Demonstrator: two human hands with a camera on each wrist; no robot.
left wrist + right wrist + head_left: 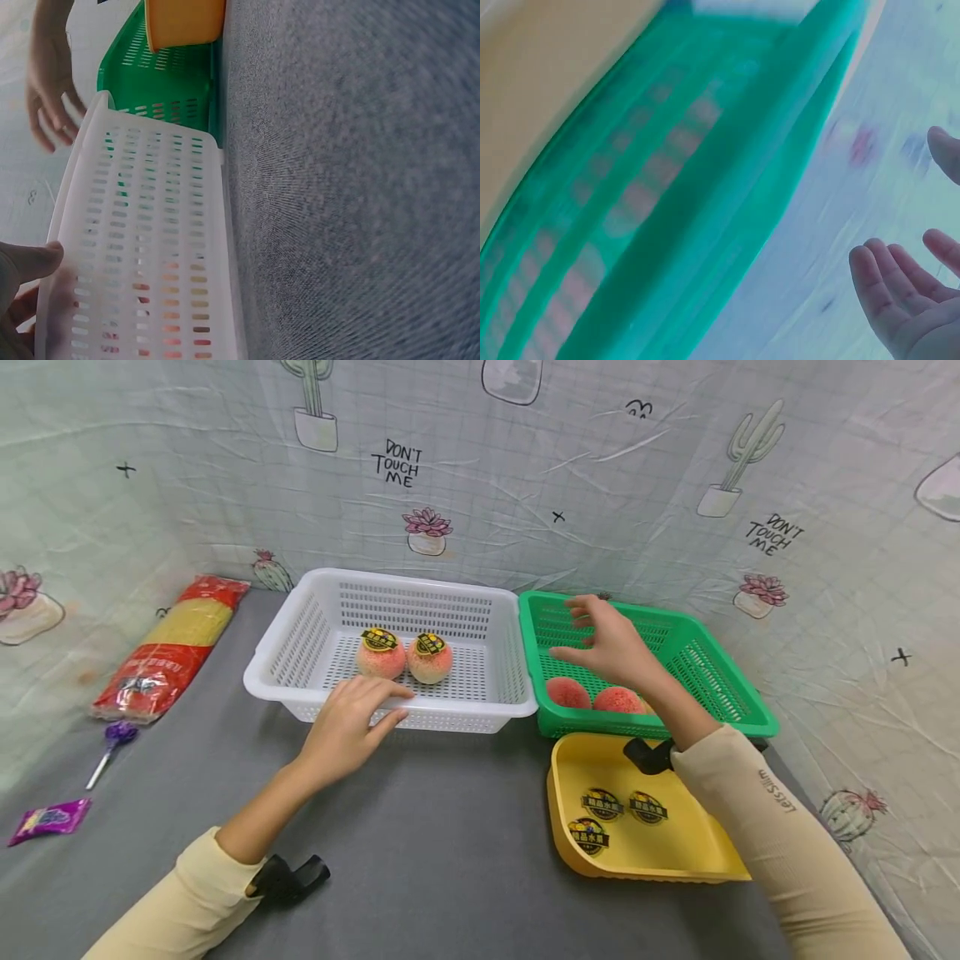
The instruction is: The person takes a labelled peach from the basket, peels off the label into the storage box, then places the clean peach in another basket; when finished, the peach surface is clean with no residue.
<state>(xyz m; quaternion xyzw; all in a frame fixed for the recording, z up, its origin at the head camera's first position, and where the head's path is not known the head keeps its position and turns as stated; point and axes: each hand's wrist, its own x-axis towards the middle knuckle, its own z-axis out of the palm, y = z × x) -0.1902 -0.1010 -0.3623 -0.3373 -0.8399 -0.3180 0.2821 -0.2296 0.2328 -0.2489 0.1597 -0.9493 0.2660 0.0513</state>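
Observation:
My left hand [348,731] is at the front rim of the white plastic basket [465,713]. Its thumb [46,259] lies outside the rim and its fingers reach over to the inside. Two pink-and-cream peaches [381,662] sit side by side in that basket, each with a black-and-gold oval sticker [431,644] on top. Above the green basket [720,660], my right hand [611,639] hovers with fingers spread and nothing in it. Redder peaches [567,693] lie at the front of the green basket, one partly hidden behind another. The right wrist view is blurred.
A yellow tray [675,856] in front of the green basket holds three oval stickers [602,804]. Along the left lie a red-and-yellow packet [176,647], a purple lollipop [118,734] and a purple candy wrapper [51,819]. A printed cloth [525,485] hangs behind the baskets.

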